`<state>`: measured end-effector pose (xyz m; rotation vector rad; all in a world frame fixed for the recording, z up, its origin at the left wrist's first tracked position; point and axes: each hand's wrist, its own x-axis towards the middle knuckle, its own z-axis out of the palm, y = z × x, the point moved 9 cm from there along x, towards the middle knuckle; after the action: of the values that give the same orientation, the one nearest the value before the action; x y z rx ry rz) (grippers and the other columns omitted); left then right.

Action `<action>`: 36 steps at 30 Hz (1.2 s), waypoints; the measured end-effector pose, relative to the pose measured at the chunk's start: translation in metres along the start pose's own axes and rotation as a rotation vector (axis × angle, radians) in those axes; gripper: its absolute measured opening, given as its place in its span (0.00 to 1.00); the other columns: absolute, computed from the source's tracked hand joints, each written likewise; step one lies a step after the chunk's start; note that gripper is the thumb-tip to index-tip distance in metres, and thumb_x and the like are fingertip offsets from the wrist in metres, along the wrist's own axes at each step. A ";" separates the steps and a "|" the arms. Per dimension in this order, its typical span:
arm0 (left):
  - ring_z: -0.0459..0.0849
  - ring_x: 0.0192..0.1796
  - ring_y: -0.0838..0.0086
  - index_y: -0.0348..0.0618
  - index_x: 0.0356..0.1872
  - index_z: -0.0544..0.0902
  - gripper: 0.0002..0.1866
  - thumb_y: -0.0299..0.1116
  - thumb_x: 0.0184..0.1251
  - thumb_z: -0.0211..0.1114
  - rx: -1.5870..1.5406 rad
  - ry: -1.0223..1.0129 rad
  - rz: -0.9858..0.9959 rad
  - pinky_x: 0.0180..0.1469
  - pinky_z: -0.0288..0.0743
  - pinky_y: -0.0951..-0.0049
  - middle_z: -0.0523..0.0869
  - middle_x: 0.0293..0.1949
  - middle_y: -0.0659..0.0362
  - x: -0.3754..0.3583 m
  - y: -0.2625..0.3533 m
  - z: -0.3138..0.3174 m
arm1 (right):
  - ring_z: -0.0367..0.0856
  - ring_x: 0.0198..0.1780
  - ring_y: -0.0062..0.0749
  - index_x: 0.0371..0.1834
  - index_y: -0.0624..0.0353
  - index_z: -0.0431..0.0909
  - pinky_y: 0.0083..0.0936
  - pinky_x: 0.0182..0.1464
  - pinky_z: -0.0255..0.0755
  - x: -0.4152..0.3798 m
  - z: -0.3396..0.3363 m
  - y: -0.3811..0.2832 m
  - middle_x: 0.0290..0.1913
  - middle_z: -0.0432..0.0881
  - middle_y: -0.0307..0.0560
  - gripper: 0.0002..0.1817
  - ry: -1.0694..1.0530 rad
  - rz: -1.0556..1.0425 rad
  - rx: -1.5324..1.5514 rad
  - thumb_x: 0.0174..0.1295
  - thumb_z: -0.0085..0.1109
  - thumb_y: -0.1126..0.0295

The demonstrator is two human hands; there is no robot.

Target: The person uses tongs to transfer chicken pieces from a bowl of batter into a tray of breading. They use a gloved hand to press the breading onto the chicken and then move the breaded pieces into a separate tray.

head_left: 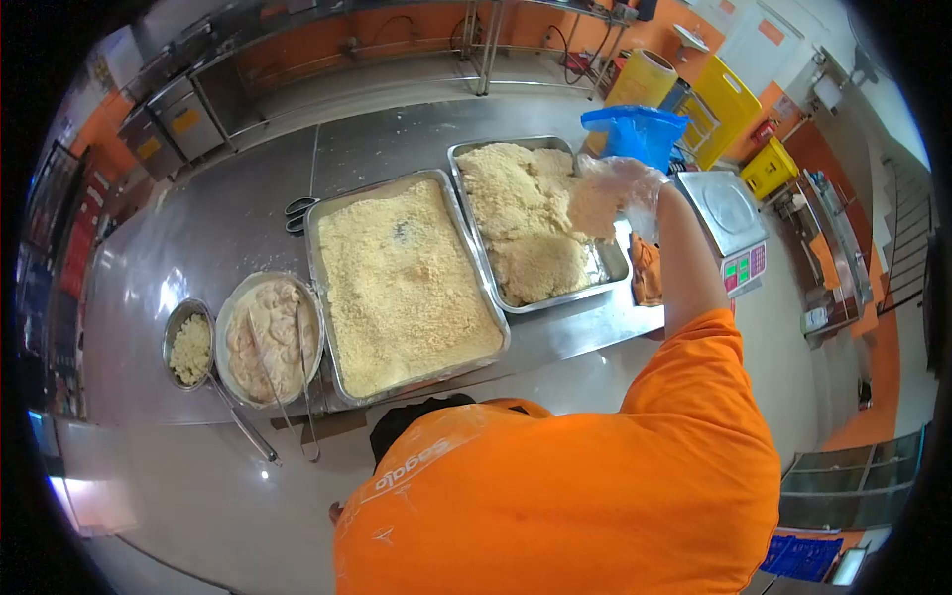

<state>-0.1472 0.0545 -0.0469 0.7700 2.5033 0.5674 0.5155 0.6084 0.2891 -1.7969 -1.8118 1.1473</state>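
Observation:
My right hand (640,186), in a clear plastic glove, is over the right end of the right metal tray (617,273). Its fingers are closed on a flat breaded piece (598,203), which hangs partly over the tray. Crumb-coated pieces (516,213) lie heaped in that tray. Beside it, a larger metal tray (501,342) holds a wide layer of pale breadcrumbs (407,288). My left hand does not show; only a small patch of skin is visible at the left side of my orange shirt (555,496).
A bowl of battered pieces (273,337) with tongs (302,397) and a handled strainer of crumbs (190,347) stand left. Scissors (297,213) lie behind the large tray. A blue plastic bag (645,137) and a scale (724,213) are beyond my right hand.

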 end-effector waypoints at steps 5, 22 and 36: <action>0.78 0.40 0.58 0.44 0.52 0.68 0.22 0.48 0.64 0.54 0.057 -0.029 0.079 0.37 0.73 0.59 0.75 0.44 0.52 0.017 0.031 -0.001 | 0.76 0.42 0.30 0.49 0.59 0.71 0.26 0.42 0.70 -0.024 0.003 0.064 0.40 0.79 0.44 0.21 0.087 0.104 -0.054 0.54 0.57 0.62; 0.78 0.39 0.57 0.44 0.52 0.68 0.22 0.47 0.64 0.54 0.213 -0.066 0.225 0.37 0.73 0.59 0.76 0.43 0.52 0.032 0.095 0.015 | 0.73 0.53 0.33 0.52 0.62 0.64 0.28 0.61 0.59 -0.063 0.052 0.072 0.47 0.75 0.48 0.21 0.072 0.052 -1.059 0.58 0.42 0.62; 0.79 0.39 0.57 0.45 0.52 0.68 0.21 0.47 0.64 0.54 0.233 -0.046 0.250 0.36 0.73 0.59 0.76 0.42 0.52 0.024 0.099 0.011 | 0.54 0.67 0.52 0.60 0.64 0.61 0.37 0.68 0.49 -0.075 0.155 -0.023 0.63 0.60 0.66 0.26 0.368 -0.121 -1.038 0.62 0.40 0.58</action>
<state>-0.1184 0.1472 -0.0133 1.1813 2.4743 0.3373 0.3978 0.4945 0.2323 -2.1044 -2.3998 -0.2926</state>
